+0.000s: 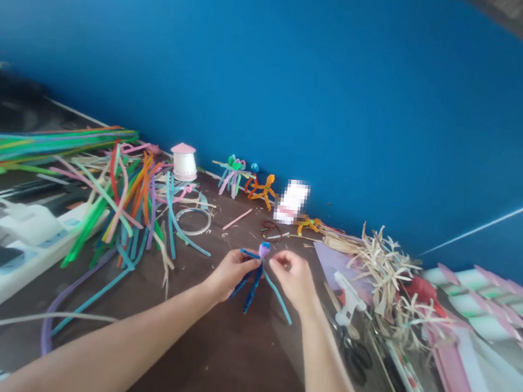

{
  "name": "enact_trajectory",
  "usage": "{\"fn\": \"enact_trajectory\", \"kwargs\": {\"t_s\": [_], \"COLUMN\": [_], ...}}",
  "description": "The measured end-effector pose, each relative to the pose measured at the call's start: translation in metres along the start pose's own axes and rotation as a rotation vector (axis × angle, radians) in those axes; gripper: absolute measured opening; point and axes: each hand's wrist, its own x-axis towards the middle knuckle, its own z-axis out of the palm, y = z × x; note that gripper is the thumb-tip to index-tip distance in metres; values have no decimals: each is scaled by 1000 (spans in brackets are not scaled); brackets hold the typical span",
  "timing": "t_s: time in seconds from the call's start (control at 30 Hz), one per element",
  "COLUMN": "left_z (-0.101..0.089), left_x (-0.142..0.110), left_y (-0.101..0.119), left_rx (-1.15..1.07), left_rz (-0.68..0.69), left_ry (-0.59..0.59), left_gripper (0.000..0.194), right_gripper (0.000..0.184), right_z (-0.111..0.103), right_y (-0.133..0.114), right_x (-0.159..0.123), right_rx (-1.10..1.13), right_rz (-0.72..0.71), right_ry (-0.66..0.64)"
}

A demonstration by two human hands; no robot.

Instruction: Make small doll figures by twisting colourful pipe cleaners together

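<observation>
Between my hands is a small pipe-cleaner figure point(250, 295) with dark blue limbs, a lilac head and a blue top. My left hand point(230, 275) pinches it at its left side with thumb and fingers. My right hand point(295, 278) is at the figure's other side, fingers curled and thumb drawn to the forefinger; what lies between the fingertips is too small to make out. A light blue pipe-cleaner strand point(280, 299) trails from the figure down to the right, below my right hand. The figure is held above the dark brown table point(213, 349).
Left are a pile of colourful pipe cleaners point(139, 192) and a white power strip point(34, 256). Finished-looking figures point(265, 190) and a pink-roofed white cup point(185, 163) stand by the blue wall. A glue gun point(348, 296), scissors point(356, 357) and dried husk flowers point(385, 260) lie right.
</observation>
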Motion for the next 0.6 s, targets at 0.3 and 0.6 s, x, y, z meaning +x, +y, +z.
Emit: {"fn": "enact_trajectory", "kwargs": {"t_s": [0.3,0.6], "left_z": [-1,1], "left_x": [-2,-5], "left_y": [3,1], "left_rx": [224,363], "left_rz": [33,-1], "left_ry": [-126,-189], "left_gripper": [30,36], "right_gripper": [16,11], "right_z": [17,23], "right_y": [21,35], "right_x": [-1,-3], "right_rx": [300,454], "right_rz": [120,214], "right_ry": [-122,-171]}}
